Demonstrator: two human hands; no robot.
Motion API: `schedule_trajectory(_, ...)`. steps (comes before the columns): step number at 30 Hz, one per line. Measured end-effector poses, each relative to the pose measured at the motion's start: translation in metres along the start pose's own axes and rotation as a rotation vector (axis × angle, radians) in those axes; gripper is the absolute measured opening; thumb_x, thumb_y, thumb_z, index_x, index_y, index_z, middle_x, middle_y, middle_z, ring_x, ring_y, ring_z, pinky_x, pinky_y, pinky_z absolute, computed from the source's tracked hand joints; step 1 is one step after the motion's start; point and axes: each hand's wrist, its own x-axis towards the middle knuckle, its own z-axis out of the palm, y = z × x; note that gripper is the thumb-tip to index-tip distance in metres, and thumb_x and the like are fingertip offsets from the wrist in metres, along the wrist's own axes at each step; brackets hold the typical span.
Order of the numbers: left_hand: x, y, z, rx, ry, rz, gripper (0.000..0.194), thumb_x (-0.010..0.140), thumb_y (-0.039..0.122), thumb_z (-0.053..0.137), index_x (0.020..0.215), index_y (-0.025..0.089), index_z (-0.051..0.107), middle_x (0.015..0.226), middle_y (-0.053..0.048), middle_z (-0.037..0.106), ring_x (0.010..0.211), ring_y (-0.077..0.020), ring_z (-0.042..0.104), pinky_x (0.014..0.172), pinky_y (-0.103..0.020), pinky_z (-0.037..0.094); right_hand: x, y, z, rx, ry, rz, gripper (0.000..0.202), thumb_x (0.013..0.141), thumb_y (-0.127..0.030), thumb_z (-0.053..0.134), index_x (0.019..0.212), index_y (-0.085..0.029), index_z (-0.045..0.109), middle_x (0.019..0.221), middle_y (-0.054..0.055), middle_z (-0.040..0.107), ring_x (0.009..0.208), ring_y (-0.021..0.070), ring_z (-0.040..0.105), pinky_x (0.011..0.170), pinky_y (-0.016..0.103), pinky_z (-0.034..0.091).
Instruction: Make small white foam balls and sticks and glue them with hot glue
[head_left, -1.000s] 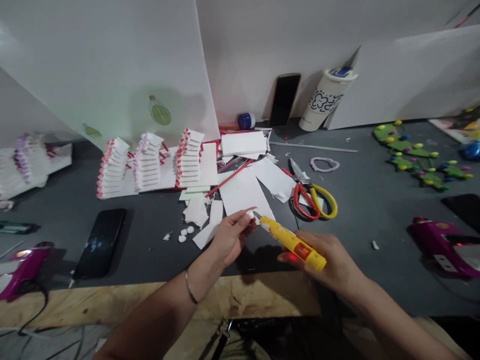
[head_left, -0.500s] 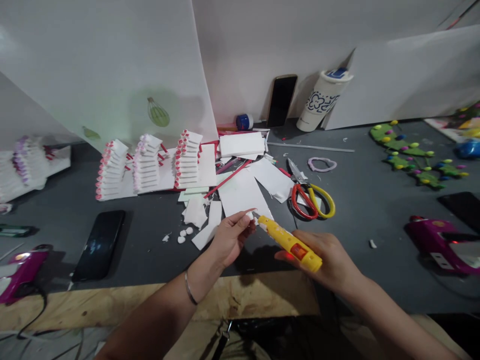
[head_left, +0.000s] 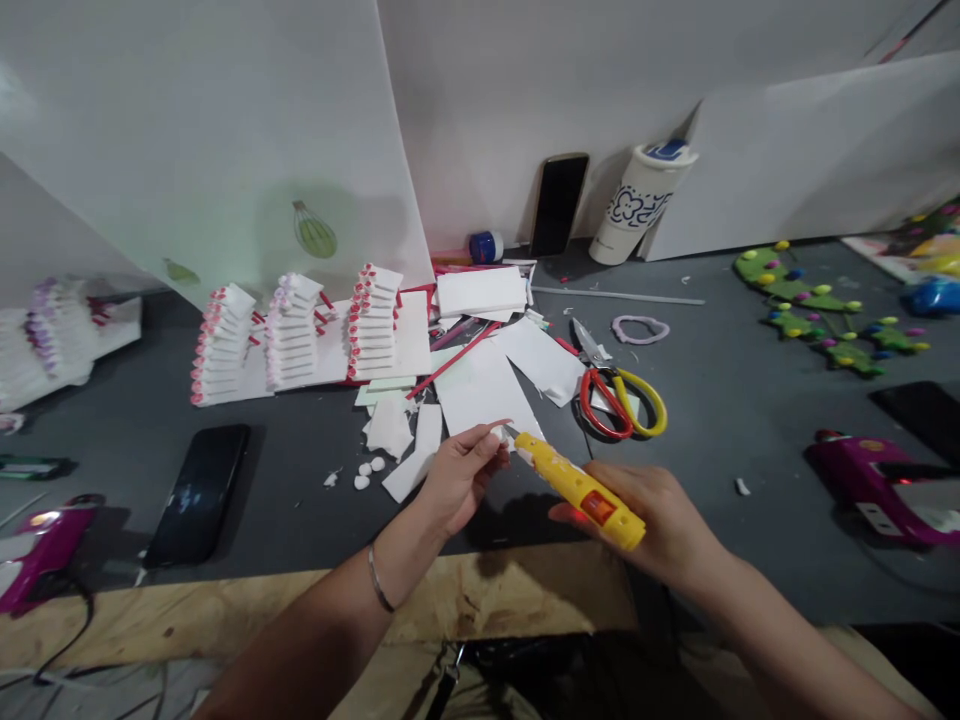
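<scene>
My left hand [head_left: 469, 473] is closed in a pinch on a small white piece [head_left: 498, 433] whose exact kind I cannot make out. My right hand [head_left: 649, 510] is wrapped round a yellow hot glue gun [head_left: 574, 487] with a lit orange switch. Its nozzle meets the white piece, or comes very close to it, at my left fingertips. Beneath and beyond the hands lie white foam or card sheets [head_left: 487, 385]. Several small white rounds [head_left: 363, 475] rest left of my left hand.
Scissors [head_left: 616, 390] with one red and one yellow handle lie beyond my right hand. Rows of red-tipped white pieces [head_left: 373, 325] stand at back left. A phone [head_left: 199, 495] lies left, another phone [head_left: 559, 205] leans by a tumbler [head_left: 637, 205]. Purple devices [head_left: 874, 485] sit at both sides.
The whole view has shifted very slightly. Both hands, the glue gun and the white piece keep nearly the same positions.
</scene>
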Motion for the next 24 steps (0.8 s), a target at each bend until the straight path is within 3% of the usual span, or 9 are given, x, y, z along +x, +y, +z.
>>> schedule_trajectory(16,0.0007,-0.0001,-0.0018,0.0,0.014,0.011,0.041,0.051,0.029,0.089,0.086,0.011,0.075,0.066,-0.002,0.068,0.057,-0.0065,0.056,0.061,-0.019,0.046,-0.001,-0.0004,-0.003,0.014,0.016,-0.009,0.036,0.09,-0.045,0.054,0.064,-0.02,0.049,0.051,-0.004,0.05,0.042,0.0081,0.043,0.044,0.022,0.031)
schedule_trajectory(24,0.0018,0.0024,-0.0012,-0.022,0.01,0.047,0.038,0.053,0.028,0.089,0.084,0.011,0.075,0.064,-0.001,0.066,0.06,-0.007,0.056,0.061,-0.019,0.045,-0.0013,0.0,-0.0075,0.004,-0.046,0.026,0.04,0.091,-0.048,0.05,0.063,-0.02,0.051,0.049,-0.003,0.052,0.04,0.0082,0.043,0.043,0.022,0.03)
